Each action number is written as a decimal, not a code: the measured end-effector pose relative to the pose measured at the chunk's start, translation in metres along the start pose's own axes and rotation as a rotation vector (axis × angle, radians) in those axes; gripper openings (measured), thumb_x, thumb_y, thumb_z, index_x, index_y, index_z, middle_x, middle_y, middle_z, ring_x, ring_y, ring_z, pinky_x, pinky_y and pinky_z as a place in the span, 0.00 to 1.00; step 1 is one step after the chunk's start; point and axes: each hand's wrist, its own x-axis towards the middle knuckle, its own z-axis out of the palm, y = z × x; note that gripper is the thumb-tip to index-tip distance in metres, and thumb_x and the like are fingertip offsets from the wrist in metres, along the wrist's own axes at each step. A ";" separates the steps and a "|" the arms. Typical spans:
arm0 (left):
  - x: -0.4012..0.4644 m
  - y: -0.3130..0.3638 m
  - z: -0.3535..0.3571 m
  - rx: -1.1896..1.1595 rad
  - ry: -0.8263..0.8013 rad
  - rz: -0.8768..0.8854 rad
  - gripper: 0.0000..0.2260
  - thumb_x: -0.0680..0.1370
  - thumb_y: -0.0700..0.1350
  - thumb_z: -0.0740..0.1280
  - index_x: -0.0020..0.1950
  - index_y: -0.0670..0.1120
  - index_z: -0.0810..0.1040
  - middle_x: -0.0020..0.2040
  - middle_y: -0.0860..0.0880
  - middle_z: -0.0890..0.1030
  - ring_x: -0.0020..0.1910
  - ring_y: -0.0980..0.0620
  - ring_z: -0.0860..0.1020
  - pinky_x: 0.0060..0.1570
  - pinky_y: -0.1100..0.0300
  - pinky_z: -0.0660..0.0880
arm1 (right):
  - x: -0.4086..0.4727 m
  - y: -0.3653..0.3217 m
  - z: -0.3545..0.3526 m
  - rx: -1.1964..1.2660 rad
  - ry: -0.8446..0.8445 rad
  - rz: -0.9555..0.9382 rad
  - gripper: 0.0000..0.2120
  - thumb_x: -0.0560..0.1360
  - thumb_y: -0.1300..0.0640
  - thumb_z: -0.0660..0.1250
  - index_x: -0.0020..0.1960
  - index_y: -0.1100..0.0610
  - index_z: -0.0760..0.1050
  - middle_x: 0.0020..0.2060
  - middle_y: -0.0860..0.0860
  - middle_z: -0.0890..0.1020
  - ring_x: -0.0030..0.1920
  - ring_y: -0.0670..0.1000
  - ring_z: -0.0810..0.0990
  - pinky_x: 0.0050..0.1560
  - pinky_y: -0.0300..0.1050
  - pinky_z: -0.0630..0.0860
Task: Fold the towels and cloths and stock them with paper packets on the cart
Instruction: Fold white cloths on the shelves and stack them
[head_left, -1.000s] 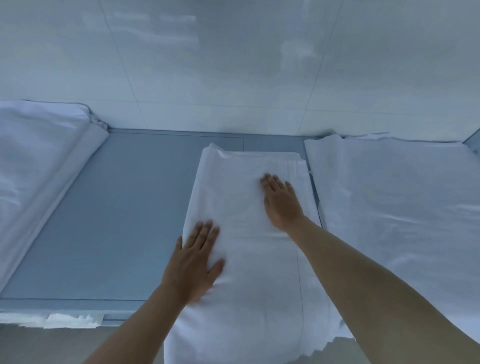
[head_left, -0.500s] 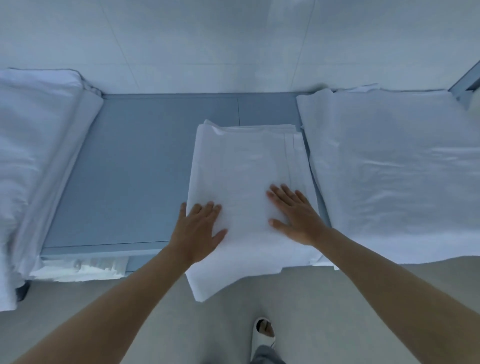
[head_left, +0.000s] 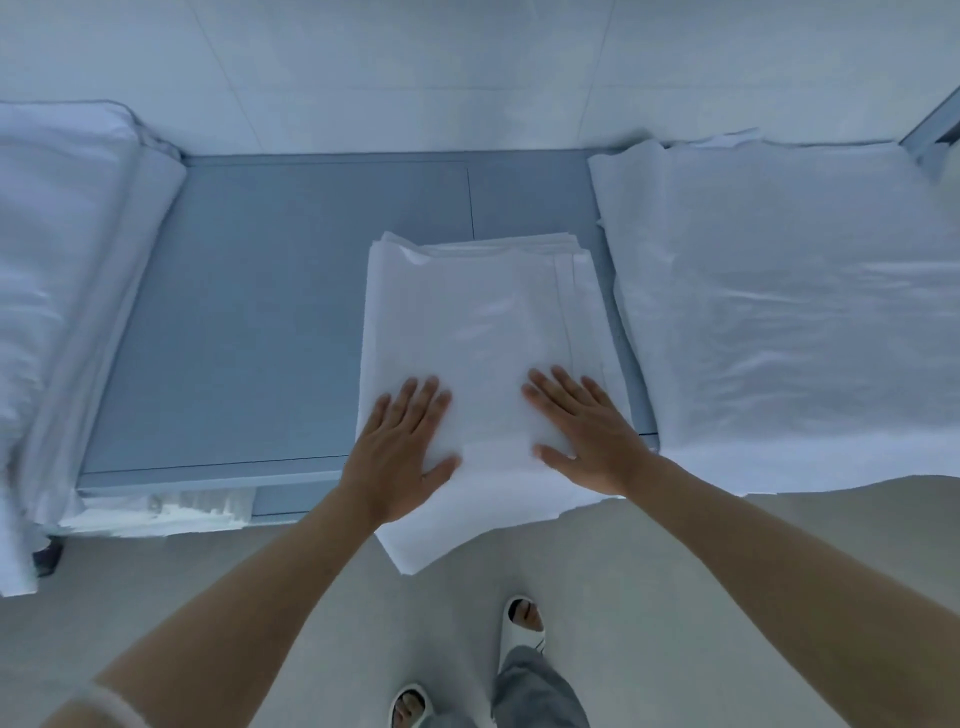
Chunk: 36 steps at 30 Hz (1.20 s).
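The folded cloth (head_left: 483, 353) lies on the grey cart top (head_left: 260, 312), its near end drooping over the cart's front edge: soft, light, best lifted from underneath at both sides. The left hand (head_left: 400, 447) and right hand (head_left: 582, 431) press it flat-fingered, grasping nothing, both nearer that edge than a second ago.

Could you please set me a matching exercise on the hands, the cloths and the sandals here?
Things:
1. left hand
2. middle cloth
3. left cloth
4. sandals

Places or states:
A. on the floor
B. hangs off the left end of the cart
C. under both hands, near end over the cart's front edge
D. flat on the middle cloth's near left part

Pairs: 1-D, 2-C, 3-B, 4-A
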 end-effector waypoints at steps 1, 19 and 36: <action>-0.008 0.003 0.002 -0.003 -0.003 -0.002 0.39 0.81 0.68 0.55 0.85 0.50 0.48 0.86 0.49 0.47 0.84 0.46 0.45 0.81 0.44 0.48 | -0.004 -0.003 0.001 -0.005 0.001 -0.011 0.39 0.81 0.33 0.54 0.85 0.46 0.43 0.84 0.43 0.42 0.84 0.49 0.40 0.82 0.56 0.46; -0.019 0.007 0.004 0.187 0.066 0.013 0.54 0.63 0.59 0.82 0.83 0.43 0.61 0.83 0.45 0.59 0.81 0.42 0.61 0.76 0.43 0.65 | 0.001 -0.021 0.006 -0.140 -0.027 -0.024 0.60 0.70 0.33 0.74 0.85 0.54 0.41 0.84 0.50 0.42 0.84 0.56 0.42 0.81 0.62 0.49; -0.052 0.019 -0.066 0.178 -0.038 0.050 0.12 0.74 0.56 0.77 0.49 0.51 0.81 0.39 0.53 0.83 0.35 0.49 0.84 0.30 0.59 0.76 | -0.036 -0.084 -0.063 -0.074 -0.091 0.117 0.24 0.75 0.64 0.72 0.70 0.57 0.76 0.64 0.54 0.82 0.61 0.60 0.82 0.59 0.51 0.79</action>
